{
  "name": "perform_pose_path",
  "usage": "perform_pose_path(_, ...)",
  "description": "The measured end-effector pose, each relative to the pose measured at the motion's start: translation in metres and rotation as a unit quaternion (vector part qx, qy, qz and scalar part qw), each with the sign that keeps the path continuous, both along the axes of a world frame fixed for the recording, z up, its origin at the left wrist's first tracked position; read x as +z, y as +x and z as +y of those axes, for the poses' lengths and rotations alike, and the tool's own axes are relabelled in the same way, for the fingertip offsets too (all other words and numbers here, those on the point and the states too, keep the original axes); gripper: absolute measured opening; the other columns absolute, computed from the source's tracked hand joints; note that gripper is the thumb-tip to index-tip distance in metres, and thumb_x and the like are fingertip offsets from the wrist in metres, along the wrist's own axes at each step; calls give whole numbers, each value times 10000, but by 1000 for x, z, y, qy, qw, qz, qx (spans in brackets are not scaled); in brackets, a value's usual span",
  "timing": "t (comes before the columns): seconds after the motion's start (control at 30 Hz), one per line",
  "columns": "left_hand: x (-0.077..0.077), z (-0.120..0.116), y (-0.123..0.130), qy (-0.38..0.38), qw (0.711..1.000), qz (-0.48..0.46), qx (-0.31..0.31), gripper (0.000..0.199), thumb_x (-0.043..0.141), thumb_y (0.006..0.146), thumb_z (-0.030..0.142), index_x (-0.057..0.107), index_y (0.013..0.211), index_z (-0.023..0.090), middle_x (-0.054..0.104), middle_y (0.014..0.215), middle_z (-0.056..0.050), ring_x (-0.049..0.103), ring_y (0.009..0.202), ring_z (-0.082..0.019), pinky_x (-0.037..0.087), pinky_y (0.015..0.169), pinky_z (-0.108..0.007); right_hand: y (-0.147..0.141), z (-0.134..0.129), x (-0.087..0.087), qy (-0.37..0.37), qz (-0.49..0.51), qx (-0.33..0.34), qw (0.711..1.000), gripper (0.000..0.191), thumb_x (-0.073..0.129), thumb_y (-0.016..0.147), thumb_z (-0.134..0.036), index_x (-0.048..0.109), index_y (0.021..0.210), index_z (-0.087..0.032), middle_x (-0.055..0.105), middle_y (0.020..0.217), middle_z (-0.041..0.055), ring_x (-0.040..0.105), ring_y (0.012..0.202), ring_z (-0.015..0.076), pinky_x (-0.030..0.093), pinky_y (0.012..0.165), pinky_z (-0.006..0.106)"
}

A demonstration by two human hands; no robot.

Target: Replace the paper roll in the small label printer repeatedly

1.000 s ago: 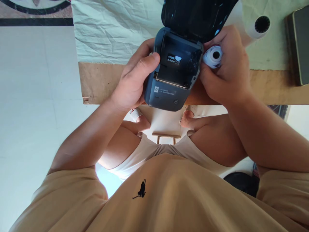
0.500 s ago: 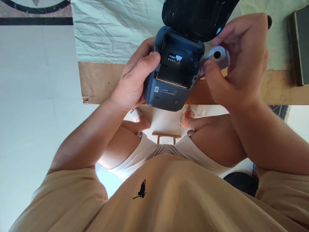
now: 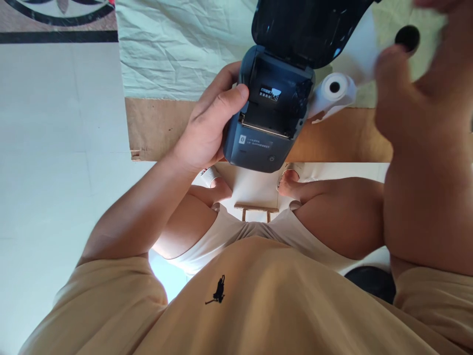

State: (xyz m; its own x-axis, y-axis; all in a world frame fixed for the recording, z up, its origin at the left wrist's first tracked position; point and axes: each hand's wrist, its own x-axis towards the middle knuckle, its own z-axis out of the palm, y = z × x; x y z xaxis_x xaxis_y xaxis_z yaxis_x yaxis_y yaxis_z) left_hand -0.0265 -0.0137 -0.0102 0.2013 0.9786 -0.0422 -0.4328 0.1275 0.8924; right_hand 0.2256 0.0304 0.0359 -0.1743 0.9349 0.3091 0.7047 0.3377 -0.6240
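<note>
My left hand [image 3: 212, 116] grips the left side of a dark blue label printer [image 3: 254, 143], thumb on its rim. The printer's black lid [image 3: 299, 29] stands raised, and its inner bay shows a small label but no roll. Just right of the printer, near the table's front edge, lies a white paper roll [image 3: 337, 91] with its core facing up. My right hand [image 3: 421, 79] is at the upper right, blurred and partly out of frame, its thumb apart from the other fingers, with nothing seen in it.
A pale green cloth [image 3: 177, 49] covers the table, whose bare wooden edge [image 3: 158, 125] faces me. Near my right thumb is a round black object [image 3: 407, 38]. My legs and a small wooden stool [image 3: 255, 208] show below the table.
My right hand has let go of the white roll and moved up and to the right. My left hand and the printer have hardly shifted.
</note>
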Motion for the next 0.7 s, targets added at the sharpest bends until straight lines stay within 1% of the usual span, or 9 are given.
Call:
perform_pose_path(0.07,1,-1,-1,-9,1000,-2,-2,259,528,844,415,685,984,263,701,988,-41,648,855,-234,500,666,-355,-1,4,-5,16,-151,54,987,426,587,856,-261,555,1277,-203,567,1226,1,512,1159,158,406,1078,366)
perform_pose_path(0.1,1,-1,-1,-16,1000,-5,1,246,544,845,418,679,978,262,698,962,-31,650,842,-220,497,663,-342,-2,6,-7,23,-184,62,981,454,581,845,-234,532,1293,-179,556,1233,20,509,1143,161,411,1057,370)
perform_pose_path(0.2,1,-2,-2,-31,999,-18,16,208,561,863,395,673,965,253,665,868,4,636,775,-152,481,636,-284,-3,7,-11,31,-165,46,985,489,572,803,-134,512,1287,-172,530,1253,21,496,1172,154,422,1035,336)
perform_pose_path(0.27,0,-2,-2,-25,999,-30,21,208,561,863,378,681,961,239,668,856,6,627,760,-134,473,624,-264,-2,9,-13,25,-161,29,986,490,577,781,-101,532,1263,-181,531,1237,12,494,1156,144,441,984,315)
perform_pose_path(0.43,-4,0,0,-10,999,-44,19,217,585,844,403,689,940,237,699,893,-14,627,762,-155,481,637,-283,3,15,-18,-19,-165,12,986,517,611,725,-70,577,1214,-236,571,1141,-19,509,1052,122,427,892,297)
perform_pose_path(0.53,-3,-1,1,-1,999,-32,16,239,561,857,408,691,961,237,698,944,-30,636,796,-178,477,636,-302,6,15,-16,-13,-158,-6,987,444,608,756,-118,600,1182,-243,554,1117,-21,490,1069,115,413,843,276)
perform_pose_path(0.6,-2,-1,1,1,999,-34,17,241,559,862,398,690,964,223,696,936,-34,631,797,-174,475,637,-297,7,15,-14,-1,-153,-11,988,487,599,765,-118,572,1234,-249,547,1173,-36,492,1096,110,409,799,263)
perform_pose_path(0.63,-2,-1,1,1,999,-37,19,242,558,865,396,688,963,217,696,926,-35,624,792,-170,473,636,-295,8,16,-14,4,-135,-8,991,529,580,767,-93,552,1267,-263,545,1204,-54,493,1120,107,418,808,253)
perform_pose_path(0.7,-3,0,0,3,999,-36,17,249,554,865,402,685,973,218,698,925,-38,616,789,-172,471,634,-299,9,19,-16,9,6,-31,999,541,543,764,-26,584,1240,-279,573,1183,-85,515,1133,99,451,882,229)
